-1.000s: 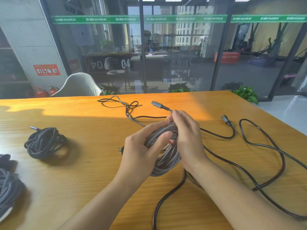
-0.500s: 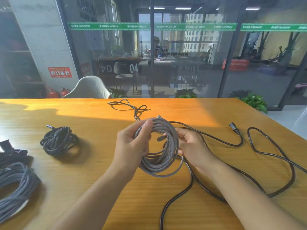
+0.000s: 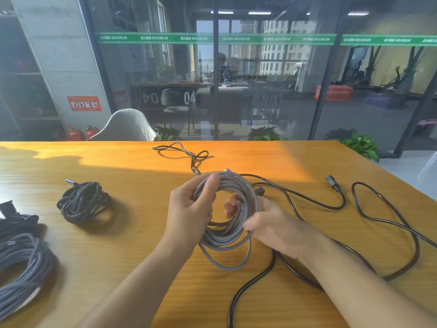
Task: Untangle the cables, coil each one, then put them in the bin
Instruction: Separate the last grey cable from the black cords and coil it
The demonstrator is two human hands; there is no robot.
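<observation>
Wooden table (image 3: pixel 118 245), hand-held grey coil (image 3: pixel 227 237)

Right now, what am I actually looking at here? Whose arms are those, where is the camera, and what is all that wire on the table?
There is no machine here: these are a person's two bare arms, seen from a camera worn on the head, looking forward and down.

The left hand grips the upper side of a grey braided coil, and the right hand pinches its other side, with one fingertip showing through the ring.

On the wooden table lie a finished dark coil, a grey bundle at the left edge, a long loose black cable with its plug, and a small tangled loop farther back.

No bin shows in this picture.
</observation>
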